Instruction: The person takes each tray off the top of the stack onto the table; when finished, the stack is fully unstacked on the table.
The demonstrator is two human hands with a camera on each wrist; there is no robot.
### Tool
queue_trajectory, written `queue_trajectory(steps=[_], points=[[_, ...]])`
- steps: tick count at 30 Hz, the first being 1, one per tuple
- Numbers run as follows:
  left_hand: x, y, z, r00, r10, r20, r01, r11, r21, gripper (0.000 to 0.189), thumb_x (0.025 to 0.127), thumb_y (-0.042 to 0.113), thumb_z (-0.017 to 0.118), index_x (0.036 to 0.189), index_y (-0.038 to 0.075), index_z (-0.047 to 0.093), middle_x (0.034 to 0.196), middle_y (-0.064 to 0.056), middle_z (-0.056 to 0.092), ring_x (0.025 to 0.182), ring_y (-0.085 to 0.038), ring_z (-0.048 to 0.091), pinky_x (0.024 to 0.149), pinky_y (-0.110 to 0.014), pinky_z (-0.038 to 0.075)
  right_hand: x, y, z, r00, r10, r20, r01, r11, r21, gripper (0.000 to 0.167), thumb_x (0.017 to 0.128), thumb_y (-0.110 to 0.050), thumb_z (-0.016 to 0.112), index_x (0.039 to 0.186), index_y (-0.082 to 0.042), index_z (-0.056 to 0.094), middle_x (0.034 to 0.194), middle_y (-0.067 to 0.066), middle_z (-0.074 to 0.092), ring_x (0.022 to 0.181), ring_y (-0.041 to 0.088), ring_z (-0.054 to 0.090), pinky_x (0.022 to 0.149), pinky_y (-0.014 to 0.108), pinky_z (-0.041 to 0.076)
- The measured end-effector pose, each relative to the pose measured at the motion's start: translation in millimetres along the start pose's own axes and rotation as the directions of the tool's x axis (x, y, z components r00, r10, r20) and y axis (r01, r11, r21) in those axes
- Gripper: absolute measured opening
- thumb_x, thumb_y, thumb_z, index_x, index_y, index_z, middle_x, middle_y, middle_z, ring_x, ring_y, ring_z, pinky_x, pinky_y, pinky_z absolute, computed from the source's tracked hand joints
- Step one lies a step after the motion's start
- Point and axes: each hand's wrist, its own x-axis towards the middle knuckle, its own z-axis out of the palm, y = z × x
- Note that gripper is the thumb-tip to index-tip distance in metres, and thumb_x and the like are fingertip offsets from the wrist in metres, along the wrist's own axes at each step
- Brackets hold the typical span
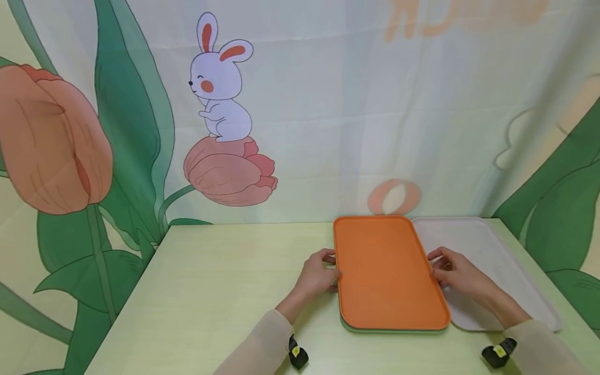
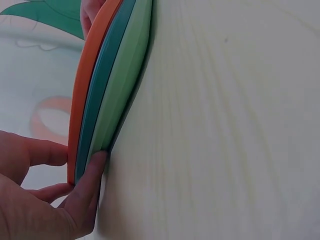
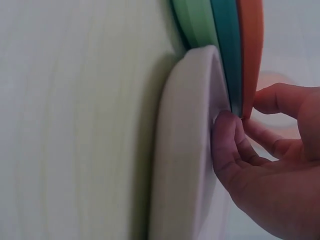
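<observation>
An orange tray lies on top of a stack, with a teal tray and a light green tray under it. At the stack's left long side, my left hand grips the edges, its fingers spread from the orange rim down to the light green one. My right hand pinches the opposite side, thumb at the orange rim and fingertips low by the teal edge. A pale white-grey tray lies at the right, its near rim partly under the stack; my right hand is over it.
The pale wooden table extends to the left of the stack. Behind its back edge hangs a curtain printed with a rabbit and tulips. Each wrist wears a small black camera.
</observation>
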Motion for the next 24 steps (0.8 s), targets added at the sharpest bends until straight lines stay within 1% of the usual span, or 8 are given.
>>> queue_trajectory(steps=[5, 11, 12, 14, 17, 19, 21, 24], points=[[-2.4, 0.2, -2.1, 1.0, 0.0, 0.014, 0.0, 1.0, 0.014, 0.058, 0.09, -0.005, 0.072, 0.145, 0.002, 0.058, 0.125, -0.014, 0.061, 0.09, -0.019, 0.072, 0.063, -0.039, 0.066, 2.3, 6, 3, 1.0, 0.013, 0.005, -0.013, 1.0, 0.021, 0.041, 0.1, 0.001, 0.061, 0.137, 0.013, 0.049, 0.096, 0.014, 0.059, 0.079, 0.022, 0.059, 0.065, 0.029, 0.056], [-3.7, 0.8, -5.2, 0.996, 0.015, 0.083, -0.018, 0.999, 0.045, 0.064, 0.09, -0.002, 0.077, 0.149, 0.0, 0.052, 0.131, -0.016, 0.059, 0.1, -0.023, 0.072, 0.063, -0.042, 0.066, 3.8, 5, 3, 1.0, 0.029, 0.007, -0.029, 1.0, 0.01, 0.043, 0.1, 0.001, 0.06, 0.139, 0.014, 0.049, 0.098, 0.014, 0.059, 0.081, 0.024, 0.059, 0.066, 0.03, 0.058], [-3.9, 1.3, -5.5, 0.996, 0.02, 0.09, -0.025, 0.998, 0.058, 0.066, 0.089, -0.002, 0.078, 0.149, -0.001, 0.051, 0.13, -0.016, 0.059, 0.098, -0.023, 0.072, 0.063, -0.042, 0.065, 3.9, 4, 3, 0.999, 0.033, 0.008, -0.033, 0.999, 0.01, 0.043, 0.1, 0.001, 0.06, 0.14, 0.014, 0.049, 0.099, 0.014, 0.059, 0.083, 0.024, 0.059, 0.067, 0.03, 0.058], [-4.0, 1.8, -5.9, 0.996, 0.028, 0.09, -0.037, 0.995, 0.091, 0.067, 0.089, -0.003, 0.079, 0.15, -0.002, 0.05, 0.124, -0.017, 0.059, 0.09, -0.022, 0.07, 0.062, -0.042, 0.065, 4.1, 3, 3, 0.999, 0.043, 0.01, -0.043, 0.999, 0.005, 0.043, 0.101, 0.0, 0.06, 0.14, 0.014, 0.05, 0.101, 0.015, 0.059, 0.086, 0.025, 0.059, 0.067, 0.031, 0.059], [-3.9, 2.7, -5.5, 0.996, 0.044, 0.075, -0.054, 0.988, 0.143, 0.069, 0.088, -0.004, 0.079, 0.151, -0.002, 0.05, 0.108, -0.015, 0.058, 0.073, -0.018, 0.063, 0.06, -0.04, 0.064, 3.7, 1, 3, 0.998, 0.055, 0.006, -0.055, 0.998, -0.015, 0.043, 0.101, -0.001, 0.061, 0.141, 0.013, 0.051, 0.104, 0.015, 0.06, 0.089, 0.026, 0.059, 0.067, 0.032, 0.059], [-3.7, 2.6, -5.0, 0.996, 0.053, 0.067, -0.064, 0.985, 0.163, 0.069, 0.088, -0.005, 0.078, 0.151, -0.002, 0.05, 0.099, -0.013, 0.057, 0.065, -0.017, 0.059, 0.059, -0.038, 0.064, 3.1, -1, 2, 0.998, 0.061, -0.001, -0.061, 0.998, -0.026, 0.043, 0.101, -0.001, 0.061, 0.141, 0.013, 0.052, 0.104, 0.015, 0.06, 0.09, 0.026, 0.06, 0.067, 0.032, 0.059], [-3.5, 2.3, -4.1, 0.996, 0.065, 0.059, -0.074, 0.983, 0.167, 0.069, 0.088, -0.006, 0.076, 0.152, -0.002, 0.051, 0.095, -0.01, 0.056, 0.061, -0.015, 0.058, 0.058, -0.037, 0.063, 2.6, -4, 1, 0.998, 0.062, -0.007, -0.062, 0.997, -0.037, 0.043, 0.101, -0.002, 0.061, 0.141, 0.013, 0.052, 0.106, 0.015, 0.061, 0.091, 0.026, 0.06, 0.068, 0.033, 0.06], [-3.0, 1.5, -2.8, 0.996, 0.076, 0.048, -0.083, 0.984, 0.158, 0.07, 0.086, -0.009, 0.073, 0.152, -0.003, 0.05, 0.096, -0.01, 0.057, 0.061, -0.013, 0.06, 0.057, -0.036, 0.063, 2.6, -5, 1, 0.998, 0.065, -0.02, -0.066, 0.997, -0.045, 0.042, 0.102, -0.003, 0.06, 0.14, 0.013, 0.053, 0.106, 0.015, 0.061, 0.092, 0.027, 0.06, 0.068, 0.033, 0.06]])
